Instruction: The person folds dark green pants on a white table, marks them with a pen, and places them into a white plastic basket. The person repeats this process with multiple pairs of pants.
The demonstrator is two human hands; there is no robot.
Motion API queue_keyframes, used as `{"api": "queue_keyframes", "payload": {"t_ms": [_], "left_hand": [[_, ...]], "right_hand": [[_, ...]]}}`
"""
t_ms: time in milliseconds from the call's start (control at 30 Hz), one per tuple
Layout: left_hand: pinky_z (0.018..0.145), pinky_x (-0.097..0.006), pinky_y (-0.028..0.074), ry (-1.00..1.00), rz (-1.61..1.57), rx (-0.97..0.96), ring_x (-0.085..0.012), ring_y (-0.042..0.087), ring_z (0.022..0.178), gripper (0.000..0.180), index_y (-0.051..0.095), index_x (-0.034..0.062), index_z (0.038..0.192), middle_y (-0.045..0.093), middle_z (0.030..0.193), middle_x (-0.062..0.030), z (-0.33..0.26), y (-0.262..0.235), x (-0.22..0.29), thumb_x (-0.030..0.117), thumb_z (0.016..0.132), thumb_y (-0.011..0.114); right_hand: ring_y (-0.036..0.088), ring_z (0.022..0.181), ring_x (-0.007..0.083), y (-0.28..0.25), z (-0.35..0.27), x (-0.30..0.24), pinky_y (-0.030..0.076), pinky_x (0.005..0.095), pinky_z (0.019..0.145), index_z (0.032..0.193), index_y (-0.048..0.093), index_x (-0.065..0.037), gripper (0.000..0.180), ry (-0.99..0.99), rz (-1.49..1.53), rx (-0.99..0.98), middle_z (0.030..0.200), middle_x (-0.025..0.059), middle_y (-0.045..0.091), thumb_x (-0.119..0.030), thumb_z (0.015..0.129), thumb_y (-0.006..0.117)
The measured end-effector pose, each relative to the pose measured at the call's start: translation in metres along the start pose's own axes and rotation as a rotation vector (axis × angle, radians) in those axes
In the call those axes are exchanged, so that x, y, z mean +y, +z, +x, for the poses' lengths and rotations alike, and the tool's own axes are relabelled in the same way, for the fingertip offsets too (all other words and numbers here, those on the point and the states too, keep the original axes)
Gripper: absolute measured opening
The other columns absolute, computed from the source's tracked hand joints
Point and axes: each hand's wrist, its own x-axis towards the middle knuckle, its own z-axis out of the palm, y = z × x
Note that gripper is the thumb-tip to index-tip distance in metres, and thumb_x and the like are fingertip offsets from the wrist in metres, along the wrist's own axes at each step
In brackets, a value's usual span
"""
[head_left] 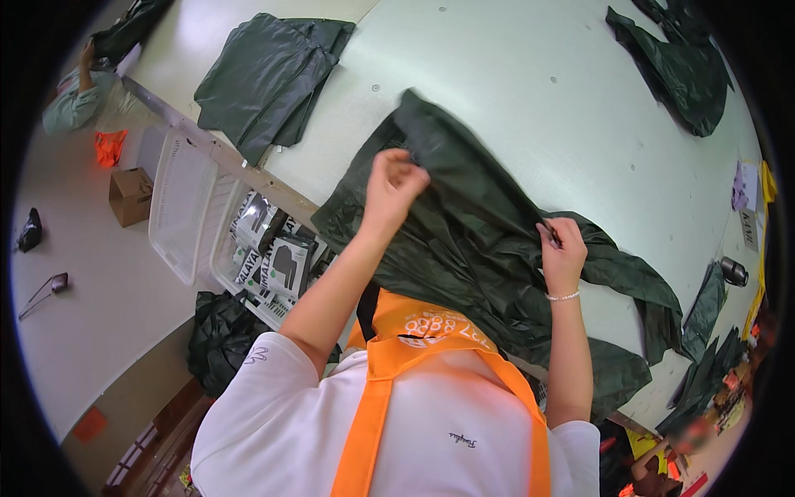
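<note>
A dark green rain jacket of thin, slightly shiny fabric lies bunched and partly folded on the white table in front of me. One flap stands raised and a little blurred, and a sleeve-like length trails off to the right. My left hand is over the jacket's left part, its fingers curled at the flap's edge; the fingertips' grip is partly hidden. Farther right, my right hand pinches the upper edge of the fabric between thumb and fingers. The jacket's near side hangs against my orange apron.
Folded dark green garments lie at the far left of the table. Another dark garment is at the far right. A white plastic crate with packaged clothing stands beside the table, left. At the upper left, another person handles dark fabric.
</note>
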Motion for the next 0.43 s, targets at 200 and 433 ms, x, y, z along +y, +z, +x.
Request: {"api": "queue_keyframes", "payload": {"t_ms": [200, 433], "left_hand": [[0.07, -0.029, 0.046, 0.44, 0.769, 0.269, -0.0172, 0.056, 0.076, 0.051, 0.057, -0.0038, 0.104, 0.058, 0.087, -0.0104, 0.084, -0.007, -0.002, 0.035, 0.075, 0.073], [0.066, -0.032, 0.046, 0.326, 0.712, 0.134, -0.0202, 0.056, 0.066, 0.036, 0.067, 0.0039, 0.091, 0.058, 0.07, -0.0035, 0.088, 0.023, 0.009, 0.032, 0.07, 0.076]], "right_hand": [[0.041, 0.058, 0.0122, 0.007, 0.014, 0.03, 0.038, 0.0256, 0.055, 0.083, 0.057, 0.004, 0.019, 0.283, 0.026, -0.173, 0.066, 0.0055, 0.05, -0.008, 0.076, 0.07], [0.047, 0.056, 0.0156, 0.014, 0.036, 0.029, 0.044, 0.0286, 0.06, 0.107, 0.064, -0.005, 0.03, 0.215, 0.11, 0.112, 0.081, 0.0034, 0.064, -0.019, 0.081, 0.068]]}}
